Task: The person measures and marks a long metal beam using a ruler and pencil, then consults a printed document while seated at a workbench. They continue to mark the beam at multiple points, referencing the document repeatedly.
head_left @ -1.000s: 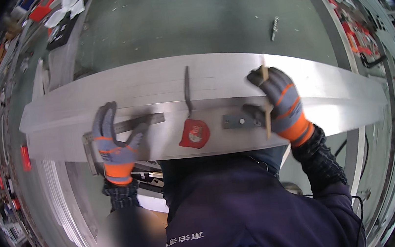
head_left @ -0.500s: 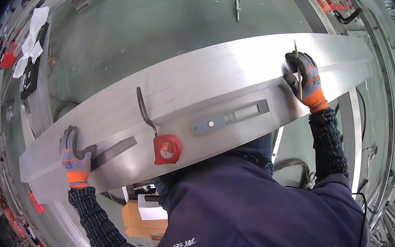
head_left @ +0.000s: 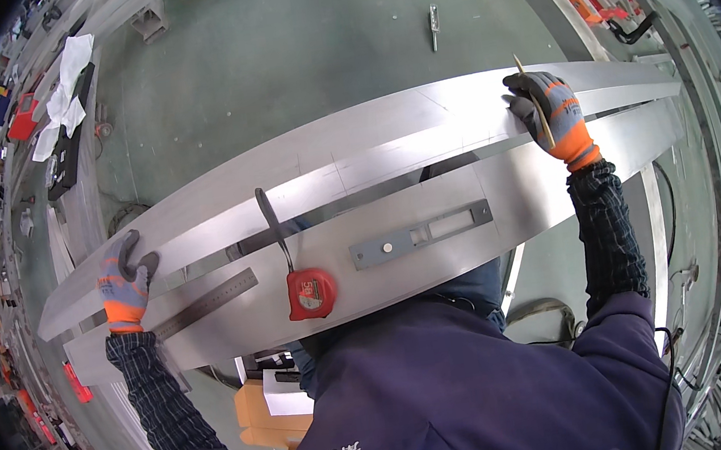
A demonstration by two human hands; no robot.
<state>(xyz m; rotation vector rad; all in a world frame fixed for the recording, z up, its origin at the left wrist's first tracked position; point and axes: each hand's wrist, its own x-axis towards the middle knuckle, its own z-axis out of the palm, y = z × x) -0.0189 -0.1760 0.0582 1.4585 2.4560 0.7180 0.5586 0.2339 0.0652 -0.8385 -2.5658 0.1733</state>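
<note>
My left hand [head_left: 126, 281], in a grey and orange work glove, is closed on the near edge of a long angled metal profile [head_left: 366, 127]. Toward the profile's other end, my right hand [head_left: 554, 116] grips the same edge, with a thin pencil-like stick [head_left: 543, 120] held along its fingers. A narrow gap separates the profile from a flat metal panel [head_left: 514, 193] nearer me. On that panel rest a steel ruler [head_left: 208, 303] beside my left hand, a red tape measure [head_left: 310, 293] with a dark strap, and a grey slotted plate [head_left: 420, 234].
A screwdriver-like tool [head_left: 434, 27] lies on the green floor beyond the profile. Red tools [head_left: 594, 3] crowd the far right bench, and white paper [head_left: 66, 99] lies at far left. Below the panel, near my body, is an open cardboard box [head_left: 262, 412].
Both hands have shifted the angled profile away from the panel, so a gap now shows between them. The tape measure, ruler and slotted plate still lie on the panel.
</note>
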